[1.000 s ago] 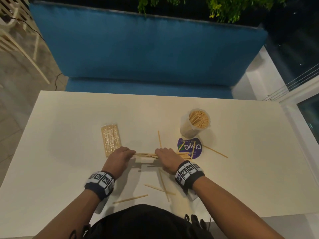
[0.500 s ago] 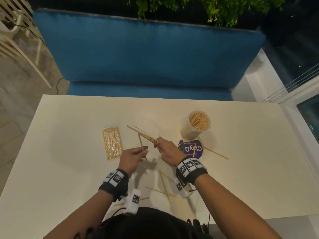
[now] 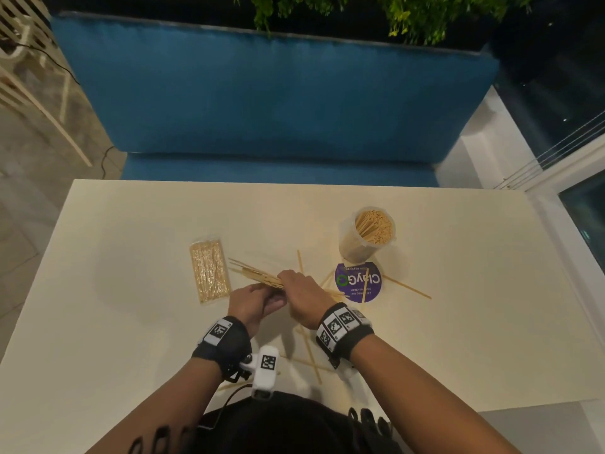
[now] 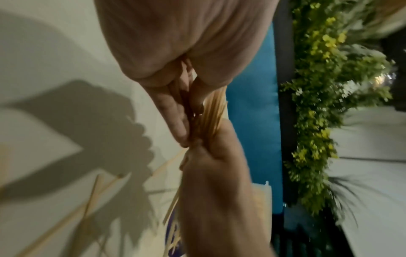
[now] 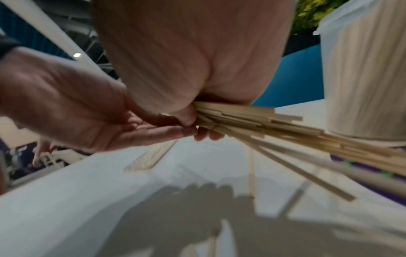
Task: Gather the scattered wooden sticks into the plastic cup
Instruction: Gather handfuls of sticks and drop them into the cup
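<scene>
My right hand [image 3: 301, 294] grips a bundle of wooden sticks [image 3: 257, 277] a little above the white table [image 3: 131, 257]; the bundle points left and away. In the right wrist view its other ends [image 5: 285, 132] fan out toward the cup [image 5: 362, 78]. My left hand [image 3: 253, 301] lies palm up just under the right hand, its straight fingers [image 5: 153, 132] touching the bundle's underside. The plastic cup [image 3: 366, 237] stands upright to the right, packed with sticks. Loose sticks lie on the table, some [image 3: 407, 287] right of the cup and some [image 3: 311, 358] between my wrists.
A round purple sticker [image 3: 358, 283] lies in front of the cup with sticks across it. A clear flat packet of small sticks [image 3: 209, 271] lies left of my hands. A blue bench [image 3: 278, 103] runs behind the table's far edge.
The bundle was lifted off the table by my right hand and now lies flatter and lower. My left hand let go, turned palm up and moved in under the right hand.
</scene>
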A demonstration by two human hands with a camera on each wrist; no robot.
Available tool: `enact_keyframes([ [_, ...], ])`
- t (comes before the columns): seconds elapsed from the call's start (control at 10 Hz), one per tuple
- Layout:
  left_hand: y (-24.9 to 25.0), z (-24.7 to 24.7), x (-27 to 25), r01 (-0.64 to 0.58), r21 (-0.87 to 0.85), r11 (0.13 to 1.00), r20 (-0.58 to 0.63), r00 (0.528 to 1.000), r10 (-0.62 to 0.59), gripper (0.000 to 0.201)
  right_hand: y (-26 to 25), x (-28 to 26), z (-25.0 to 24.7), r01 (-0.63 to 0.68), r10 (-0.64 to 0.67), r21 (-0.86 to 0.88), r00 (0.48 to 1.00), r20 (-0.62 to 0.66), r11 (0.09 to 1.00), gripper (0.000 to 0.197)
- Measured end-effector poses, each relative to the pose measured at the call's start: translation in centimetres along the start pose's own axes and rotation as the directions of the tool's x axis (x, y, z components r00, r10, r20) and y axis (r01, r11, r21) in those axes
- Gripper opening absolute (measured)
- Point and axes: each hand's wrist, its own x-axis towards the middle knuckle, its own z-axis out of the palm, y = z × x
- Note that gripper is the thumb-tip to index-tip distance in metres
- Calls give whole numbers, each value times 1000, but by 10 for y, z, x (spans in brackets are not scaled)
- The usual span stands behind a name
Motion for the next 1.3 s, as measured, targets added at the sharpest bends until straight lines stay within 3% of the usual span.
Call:
enact_keyframes([
  [0.1,7,-4,-3,150,7,989,46,988,-150,13,6,-4,2,34,-35,-144,999,-8,989,33],
  [0.2,13,-22,3,165,-24,986,2,986,-165,32,13,-9,-4,31,-35,-172,999,-21,985,30],
  [0.3,18,-45,11,109,-314,943,-80,987,-141,38,16,-14,-10,66,-63,-151,998,25,986,24],
  [0.4,24,-47,21,45,-285,957,-106,991,-78,56,11,-15,-8,100,-88,-137,992,92,986,21],
  [0.5,23,-33,23,7,-117,993,-153,988,-25,50,1,-7,-4,81,-67,-114,990,120,990,13],
  [0.6,15,-25,26,7,-49,999,-214,977,-17,41,-4,4,-4,29,-1,-194,989,145,980,36],
  [0.8,1,-22,31,50,24,998,-259,965,-43,29,-15,11,-11,-111,136,-285,988,68,952,25],
  [1.2,-8,-12,27,-22,261,965,-139,989,60,26,-24,19,-11,-71,123,-321,982,144,945,20],
  [1.3,-7,-14,28,-11,203,979,-154,987,44,27,-23,17,-9,-64,114,-304,982,150,950,21],
])
